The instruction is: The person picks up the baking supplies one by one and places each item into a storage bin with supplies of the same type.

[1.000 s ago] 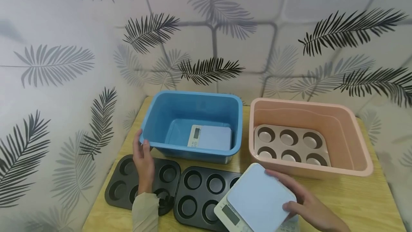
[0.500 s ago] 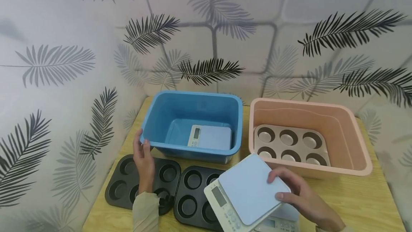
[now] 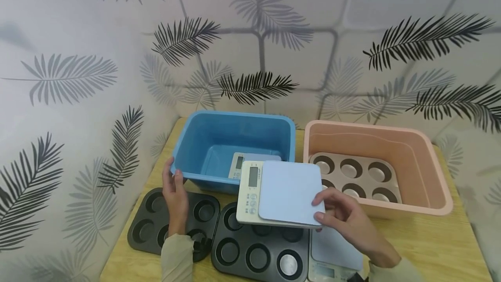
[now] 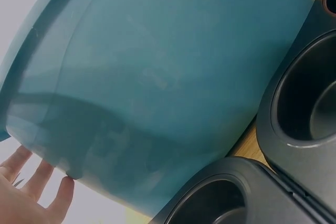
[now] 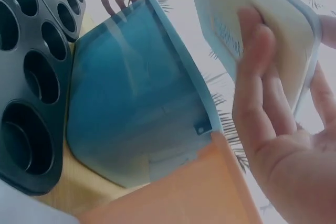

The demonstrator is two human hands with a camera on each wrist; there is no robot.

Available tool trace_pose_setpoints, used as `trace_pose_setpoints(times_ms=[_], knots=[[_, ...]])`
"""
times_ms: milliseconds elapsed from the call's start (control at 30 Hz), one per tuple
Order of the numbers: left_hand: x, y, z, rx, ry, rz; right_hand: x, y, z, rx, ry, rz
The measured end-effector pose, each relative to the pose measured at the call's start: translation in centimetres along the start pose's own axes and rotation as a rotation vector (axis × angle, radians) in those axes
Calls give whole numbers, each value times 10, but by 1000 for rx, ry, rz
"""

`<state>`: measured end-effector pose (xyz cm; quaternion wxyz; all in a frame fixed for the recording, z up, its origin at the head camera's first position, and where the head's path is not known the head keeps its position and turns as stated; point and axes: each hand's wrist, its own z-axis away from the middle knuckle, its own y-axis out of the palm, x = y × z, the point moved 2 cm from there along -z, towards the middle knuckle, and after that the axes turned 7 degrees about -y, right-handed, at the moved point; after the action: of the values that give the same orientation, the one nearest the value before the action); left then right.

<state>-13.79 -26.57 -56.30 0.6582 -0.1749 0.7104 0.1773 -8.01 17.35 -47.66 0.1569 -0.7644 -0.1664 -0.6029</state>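
Note:
My right hand (image 3: 348, 221) grips the right edge of a white kitchen scale (image 3: 291, 193), thumb on the upper face and fingers underneath. The scale is raised, overlapping the front of the blue bin (image 3: 235, 178) and the dark muffin pans in the head view. My left hand (image 3: 176, 199) rests with extended fingers against the outside of the blue bin's front left corner. Another kitchen scale (image 3: 238, 162) lies inside the blue bin, partly hidden. On the table, a further scale (image 3: 336, 249) lies below my right hand.
Two dark muffin pans, a left one (image 3: 142, 232) and a middle one (image 3: 244, 253), lie before the blue bin. A pink bin (image 3: 430, 177) holding a bronze muffin pan (image 3: 365, 177) stands at right. Behind the wooden table (image 3: 442, 247) rises a leaf-patterned wall covering (image 3: 250, 55).
My right hand has carried the scale up and toward the blue bin, turning it so its display faces left. More of the scale on the table shows. The left hand has stayed put.

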Motion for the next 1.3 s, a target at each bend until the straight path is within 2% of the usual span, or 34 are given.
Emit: trace_pose_setpoints(times_ms=[267,567,733,933,1067,1300], knots=[[1,-1,1,-2,-2,-5,3,-6,-29,-75,12,2],[2,-2,1,-5,0,2,4,-14,-61,-36,184,54],[2,-2,1,-6,1,-2,-1,-9,-72,15,147,32],[1,-2,1,1,17,11,-4,-6,-80,18,127,-51],[1,-2,2,1,19,14,-4,-9,-87,13,139,-63],[-1,-2,0,9,7,-1,-2,-13,-98,24,197,-7]])
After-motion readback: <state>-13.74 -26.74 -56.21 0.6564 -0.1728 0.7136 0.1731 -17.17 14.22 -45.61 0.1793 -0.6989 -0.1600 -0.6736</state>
